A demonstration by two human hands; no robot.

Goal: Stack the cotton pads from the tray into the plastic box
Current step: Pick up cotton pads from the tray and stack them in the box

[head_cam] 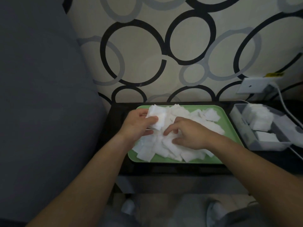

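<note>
- The step in hand appears to be gathering: loose pads are collected into a bundle before going to the box.
- The left hand [139, 123] grips a small squared stack of white cotton pads [157, 117], thumb across the front and fingers curled behind it, over the far-left part of the pale green plastic tray [205, 160].
- The right hand [191, 135] lies over the heap of loose white cotton pads [164, 148] in the tray's middle. Its fingers are loosely bent, thumb and forefinger apart, and its tips touch the top pads. No pad shows pinched between them.
- To do this well, pick one pad by a corner, lay it flat on the held stack and square the edges so the bundle drops in neatly.
- A firmer left thumb should stop the soft stack fanning out.
- The clear plastic box [246, 133] stands just right of the tray and well apart from both hands, with stacked pads [259, 117] already inside.
</note>
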